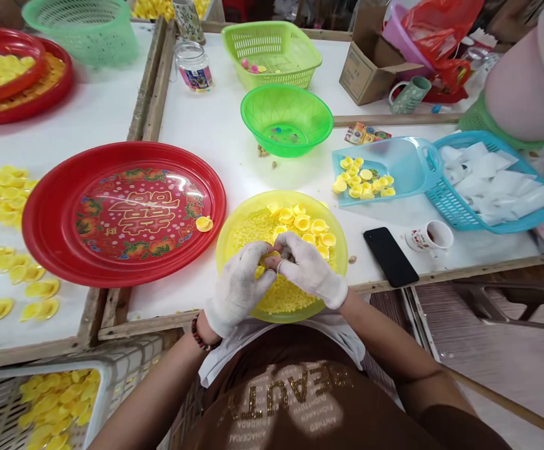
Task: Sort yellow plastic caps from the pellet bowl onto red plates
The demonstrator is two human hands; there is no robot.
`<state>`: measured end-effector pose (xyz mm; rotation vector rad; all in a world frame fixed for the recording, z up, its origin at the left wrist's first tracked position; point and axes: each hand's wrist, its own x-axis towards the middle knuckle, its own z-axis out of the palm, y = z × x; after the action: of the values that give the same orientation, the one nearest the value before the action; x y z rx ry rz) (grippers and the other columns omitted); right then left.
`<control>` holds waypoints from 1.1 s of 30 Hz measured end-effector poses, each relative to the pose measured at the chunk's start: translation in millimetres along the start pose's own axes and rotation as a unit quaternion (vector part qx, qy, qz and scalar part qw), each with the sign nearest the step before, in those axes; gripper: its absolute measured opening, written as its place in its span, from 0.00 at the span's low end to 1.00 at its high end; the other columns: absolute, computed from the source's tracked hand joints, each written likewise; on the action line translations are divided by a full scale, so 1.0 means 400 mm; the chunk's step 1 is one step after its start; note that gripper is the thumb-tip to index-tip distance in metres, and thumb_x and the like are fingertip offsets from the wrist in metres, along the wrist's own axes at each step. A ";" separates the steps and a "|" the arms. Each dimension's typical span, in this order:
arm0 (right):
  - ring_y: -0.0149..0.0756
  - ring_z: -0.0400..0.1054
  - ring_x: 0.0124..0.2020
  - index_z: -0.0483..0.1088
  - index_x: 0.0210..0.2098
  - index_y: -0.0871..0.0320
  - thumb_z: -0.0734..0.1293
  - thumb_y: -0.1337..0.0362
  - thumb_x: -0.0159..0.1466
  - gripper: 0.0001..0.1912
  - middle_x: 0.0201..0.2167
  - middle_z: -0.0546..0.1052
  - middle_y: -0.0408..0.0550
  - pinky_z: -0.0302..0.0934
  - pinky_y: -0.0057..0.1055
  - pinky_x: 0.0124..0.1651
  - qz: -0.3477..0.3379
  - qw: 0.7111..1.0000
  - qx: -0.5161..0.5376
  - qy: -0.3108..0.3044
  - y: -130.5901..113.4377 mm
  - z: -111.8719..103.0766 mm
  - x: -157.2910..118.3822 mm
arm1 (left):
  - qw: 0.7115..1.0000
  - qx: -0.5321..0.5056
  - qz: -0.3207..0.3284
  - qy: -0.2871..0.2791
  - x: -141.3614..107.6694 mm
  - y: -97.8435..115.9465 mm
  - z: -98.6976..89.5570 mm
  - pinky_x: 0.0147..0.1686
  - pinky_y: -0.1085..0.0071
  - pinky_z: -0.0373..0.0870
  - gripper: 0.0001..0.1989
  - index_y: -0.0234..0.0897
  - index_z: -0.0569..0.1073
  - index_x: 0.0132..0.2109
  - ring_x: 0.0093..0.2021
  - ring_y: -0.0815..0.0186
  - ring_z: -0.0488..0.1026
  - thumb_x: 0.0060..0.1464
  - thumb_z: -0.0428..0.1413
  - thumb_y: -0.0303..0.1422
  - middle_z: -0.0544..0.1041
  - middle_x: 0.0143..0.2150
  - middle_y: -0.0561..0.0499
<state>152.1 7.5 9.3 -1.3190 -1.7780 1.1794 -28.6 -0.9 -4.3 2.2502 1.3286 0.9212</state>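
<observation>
My left hand (241,284) and my right hand (307,265), both in white knit gloves with fingertips showing, meet over a yellow bowl (342,250). Their fingers are pinched together around a small yellow plastic piece, mostly hidden by the fingers. Tiny yellow bits (248,234) fill the bowl, and several round yellow plastic cups (302,222) lie on them at the far right side. To the left stands a red tray (60,237) with a printed pattern, and a single yellow piece (204,223) rests near its right edge.
A black phone (391,256) and a white cup (422,239) lie to the right. Beyond are a blue scoop (408,165) with yellow cups, a blue basket (483,225) and a green bowl (286,147). Yellow pieces (0,194) cover the left table; a crate (107,387) stands below.
</observation>
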 end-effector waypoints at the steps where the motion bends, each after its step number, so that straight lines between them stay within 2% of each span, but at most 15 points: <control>1: 0.31 0.65 0.30 0.65 0.39 0.55 0.65 0.61 0.66 0.06 0.31 0.71 0.40 0.60 0.30 0.35 0.006 0.999 0.030 -0.014 0.004 -0.006 0.001 | 1.000 -0.004 -0.009 -0.006 -0.001 0.002 0.005 0.47 0.66 0.75 0.13 0.36 0.71 0.50 0.46 0.62 0.78 0.56 0.57 0.27 0.80 0.46 0.47; 3: 0.30 0.68 0.30 0.65 0.41 0.55 0.60 0.63 0.69 0.04 0.32 0.72 0.40 0.63 0.30 0.36 0.023 0.994 0.094 -0.047 0.011 -0.020 -0.005 | 0.999 -0.018 -0.043 -0.017 -0.004 0.000 0.008 0.45 0.66 0.76 0.14 0.36 0.71 0.49 0.42 0.63 0.78 0.55 0.58 0.28 0.80 0.44 0.48; 5: 0.30 0.70 0.29 0.65 0.44 0.55 0.57 0.66 0.69 0.07 0.32 0.73 0.41 0.65 0.31 0.37 0.038 0.991 0.110 -0.068 0.016 -0.033 -0.016 | 0.995 -0.048 -0.080 -0.028 -0.007 -0.005 0.005 0.42 0.67 0.76 0.13 0.36 0.71 0.49 0.39 0.64 0.78 0.56 0.59 0.30 0.80 0.41 0.49; 8: 0.33 0.71 0.35 0.68 0.42 0.56 0.59 0.68 0.68 0.07 0.34 0.76 0.43 0.64 0.34 0.42 0.000 0.998 -0.015 -0.053 0.012 -0.043 -0.029 | 0.989 -0.085 -0.116 -0.033 -0.010 -0.014 -0.006 0.42 0.67 0.76 0.13 0.36 0.71 0.49 0.39 0.65 0.77 0.58 0.59 0.34 0.79 0.43 0.48; 11: 0.37 0.70 0.41 0.70 0.42 0.56 0.63 0.64 0.68 0.05 0.40 0.77 0.47 0.61 0.36 0.46 -0.039 0.990 -0.132 -0.031 0.002 -0.032 -0.030 | 0.993 -0.067 -0.093 -0.013 -0.010 -0.017 -0.015 0.47 0.64 0.75 0.11 0.38 0.71 0.47 0.44 0.63 0.76 0.57 0.59 0.32 0.78 0.46 0.47; 14: 0.36 0.68 0.36 0.68 0.41 0.56 0.65 0.60 0.67 0.06 0.36 0.75 0.45 0.60 0.34 0.42 -0.038 0.988 -0.147 -0.032 -0.008 -0.015 -0.021 | 0.997 -0.053 -0.061 -0.015 -0.012 -0.010 -0.015 0.47 0.64 0.74 0.11 0.37 0.71 0.47 0.44 0.63 0.76 0.56 0.58 0.29 0.78 0.45 0.47; 16: 0.34 0.67 0.34 0.67 0.38 0.56 0.63 0.63 0.69 0.04 0.33 0.73 0.43 0.58 0.32 0.40 -0.043 0.989 -0.137 -0.046 -0.010 -0.011 -0.016 | 0.996 -0.057 -0.070 -0.027 -0.016 -0.008 -0.018 0.45 0.65 0.75 0.11 0.37 0.71 0.48 0.42 0.63 0.76 0.57 0.58 0.30 0.79 0.43 0.48; 18: 0.33 0.66 0.33 0.67 0.37 0.56 0.60 0.68 0.69 0.06 0.32 0.73 0.43 0.58 0.32 0.40 -0.045 0.988 -0.137 -0.060 -0.006 -0.014 -0.016 | 0.994 -0.062 -0.092 -0.012 -0.019 -0.018 -0.036 0.45 0.66 0.75 0.12 0.38 0.72 0.50 0.42 0.64 0.76 0.59 0.58 0.32 0.79 0.44 0.48; 21: 0.35 0.68 0.37 0.68 0.39 0.57 0.59 0.72 0.68 0.08 0.36 0.75 0.45 0.60 0.33 0.43 -0.050 0.979 -0.187 -0.069 0.006 -0.021 -0.029 | 0.990 -0.010 -0.119 0.068 -0.020 -0.080 -0.094 0.47 0.65 0.74 0.13 0.37 0.74 0.49 0.45 0.62 0.75 0.58 0.59 0.36 0.77 0.47 0.46; 24: 0.40 0.68 0.42 0.69 0.42 0.58 0.60 0.70 0.69 0.07 0.40 0.75 0.50 0.61 0.37 0.47 -0.077 0.951 -0.285 -0.095 0.012 -0.013 -0.049 | 0.971 0.114 -0.175 0.114 -0.016 -0.191 -0.152 0.45 0.64 0.72 0.13 0.36 0.76 0.46 0.41 0.61 0.72 0.55 0.60 0.37 0.76 0.43 0.45; 27: 0.43 0.65 0.44 0.69 0.43 0.59 0.63 0.65 0.70 0.06 0.44 0.74 0.53 0.60 0.40 0.48 -0.119 0.908 -0.381 -0.127 0.006 0.012 -0.064 | 0.950 0.182 -0.239 0.085 -0.011 -0.307 -0.169 0.42 0.64 0.70 0.13 0.35 0.76 0.44 0.36 0.61 0.70 0.51 0.58 0.35 0.75 0.36 0.47; 29: 0.45 0.64 0.45 0.69 0.44 0.59 0.65 0.59 0.69 0.09 0.45 0.73 0.53 0.60 0.42 0.48 -0.139 0.887 -0.419 -0.135 0.001 0.031 -0.069 | 0.945 0.183 -0.266 0.047 -0.008 -0.361 -0.161 0.41 0.64 0.69 0.13 0.34 0.75 0.42 0.36 0.60 0.70 0.50 0.57 0.35 0.75 0.35 0.46; 31: 0.46 0.64 0.44 0.69 0.45 0.59 0.65 0.54 0.69 0.14 0.44 0.72 0.54 0.60 0.43 0.47 -0.146 0.877 -0.437 -0.138 -0.001 0.046 -0.073 | 0.945 0.162 -0.285 0.001 -0.006 -0.389 -0.151 0.40 0.65 0.68 0.12 0.35 0.74 0.41 0.35 0.61 0.70 0.49 0.57 0.37 0.75 0.34 0.47; 33: 0.46 0.64 0.44 0.69 0.44 0.59 0.64 0.52 0.70 0.15 0.43 0.73 0.53 0.60 0.42 0.45 -0.150 0.871 -0.444 -0.143 0.003 0.058 -0.074 | 0.944 0.144 -0.295 -0.034 -0.002 -0.388 -0.146 0.38 0.65 0.68 0.12 0.36 0.74 0.40 0.33 0.60 0.71 0.49 0.57 0.38 0.75 0.31 0.48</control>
<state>141.7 -27.4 -0.6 -1.2669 -2.8085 0.3569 -167.5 73.5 -56.2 1.8511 2.0479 0.4517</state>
